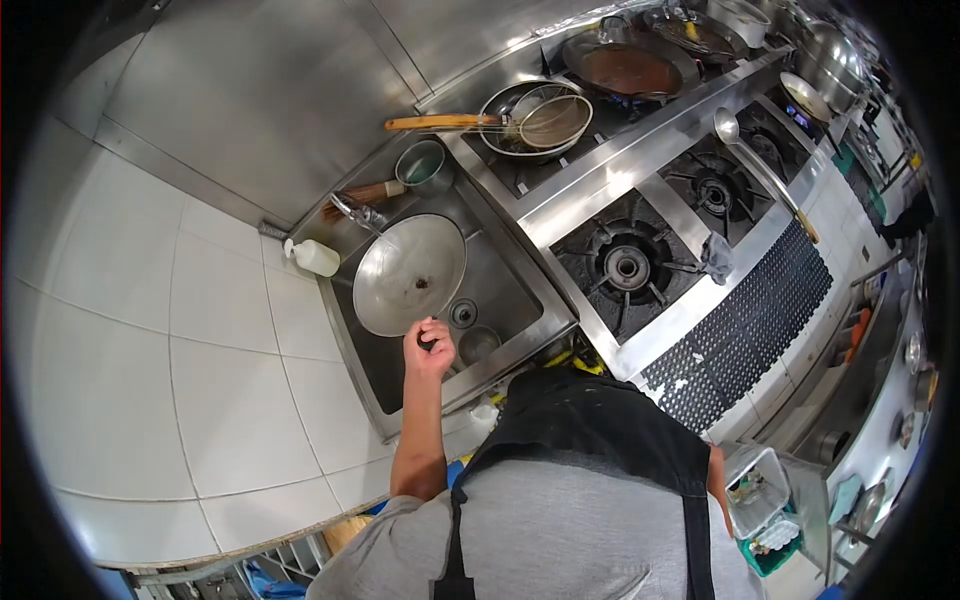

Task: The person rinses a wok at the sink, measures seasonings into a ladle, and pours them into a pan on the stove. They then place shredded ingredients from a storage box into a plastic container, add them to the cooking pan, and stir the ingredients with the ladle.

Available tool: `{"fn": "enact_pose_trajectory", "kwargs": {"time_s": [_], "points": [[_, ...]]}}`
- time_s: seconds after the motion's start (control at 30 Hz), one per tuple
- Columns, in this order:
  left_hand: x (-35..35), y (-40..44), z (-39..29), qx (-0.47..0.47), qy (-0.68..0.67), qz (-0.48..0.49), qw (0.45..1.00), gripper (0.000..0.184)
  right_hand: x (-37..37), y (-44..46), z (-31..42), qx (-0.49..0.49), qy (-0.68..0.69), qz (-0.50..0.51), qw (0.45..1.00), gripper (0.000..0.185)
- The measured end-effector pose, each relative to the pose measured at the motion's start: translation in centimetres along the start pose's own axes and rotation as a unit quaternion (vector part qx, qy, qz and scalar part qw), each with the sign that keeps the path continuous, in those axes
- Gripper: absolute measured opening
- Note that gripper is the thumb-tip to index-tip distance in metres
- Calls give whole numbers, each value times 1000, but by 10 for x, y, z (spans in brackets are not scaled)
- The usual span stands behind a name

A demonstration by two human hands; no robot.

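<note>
My left hand [430,347] is closed around the dark handle of a wide metal wok [400,270]. The wok is tilted inside the steel sink [515,270], its bowl turned up below the faucet [355,210]. A small dark patch marks the wok's middle. Beside the wok, lower in the sink, are a drain [463,313] and a round metal bowl [480,345]. Behind the faucet lies a bamboo brush [365,197], next to a metal pot [424,165]. Only a bit of my right arm shows at my side; the right hand is out of sight.
A white soap bottle [315,258] stands at the sink's left edge. To the right is a gas range [627,265] with a ladle [765,170] across it. Behind stand a pan with a wooden-handled strainer [555,122] and a wok of brown liquid [630,70].
</note>
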State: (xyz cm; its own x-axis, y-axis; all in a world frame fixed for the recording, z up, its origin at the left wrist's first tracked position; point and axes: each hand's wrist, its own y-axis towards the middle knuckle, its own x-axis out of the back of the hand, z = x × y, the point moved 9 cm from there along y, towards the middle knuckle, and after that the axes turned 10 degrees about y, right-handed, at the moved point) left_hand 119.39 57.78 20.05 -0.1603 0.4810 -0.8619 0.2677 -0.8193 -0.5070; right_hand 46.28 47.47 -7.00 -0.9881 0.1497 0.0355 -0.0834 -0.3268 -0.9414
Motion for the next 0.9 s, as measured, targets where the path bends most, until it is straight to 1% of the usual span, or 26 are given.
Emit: {"fn": "enact_pose_trajectory", "kwargs": {"time_s": [0.1, 0.13, 0.17, 0.23, 0.37, 0.4, 0.43, 0.53, 0.57, 0.6, 0.63, 0.7, 0.8, 0.9], "points": [[0, 0, -1, 8, -6, 12, 1000, 11, -4, -13, -4, 6, -23, 4, 1000, 19], [-1, 0, -1, 7, -3, 6, 1000, 10, -10, -32, 1, 23, -20, -6, 1000, 18], [-4, -2, 0, 7, 1, 1, 1000, 9, -27, -73, 12, 40, -16, -18, 999, 18], [-5, -1, -1, 9, 14, 3, 1000, 9, -32, -85, 14, 54, -43, -24, 997, 18], [-5, 2, -9, 17, 32, 38, 999, 11, -6, -3, -16, 44, -155, -13, 987, 18], [-7, 3, -11, 21, 34, 47, 998, 11, 3, 2, -23, 41, -178, -13, 983, 18], [-7, 5, -16, 27, 35, 71, 997, 11, -6, -23, -18, 78, -135, 29, 987, 18], [-12, 9, -21, 31, 21, 73, 997, 11, -19, -64, -8, 56, -73, -11, 996, 27], [-14, 10, -21, 30, 17, 70, 997, 11, -13, -47, -21, -2, -37, -11, 999, 27], [-15, 11, -23, 33, 18, 68, 997, 9, -12, -40, -25, -2, -6, -6, 1000, 31], [-18, 8, -22, 25, 13, 48, 998, 9, -17, -55, -19, 0, -7, -31, 999, 27], [-19, 6, -25, 4, 13, 10, 1000, 10, -18, -51, -18, 3, -30, -44, 999, 39], [-16, 7, -30, 3, 27, 2, 1000, 11, -19, -47, -23, -5, -17, -44, 999, 35], [-15, 10, -34, 12, 43, 26, 999, 12, -23, -49, -29, -9, -13, -43, 999, 32]]}}
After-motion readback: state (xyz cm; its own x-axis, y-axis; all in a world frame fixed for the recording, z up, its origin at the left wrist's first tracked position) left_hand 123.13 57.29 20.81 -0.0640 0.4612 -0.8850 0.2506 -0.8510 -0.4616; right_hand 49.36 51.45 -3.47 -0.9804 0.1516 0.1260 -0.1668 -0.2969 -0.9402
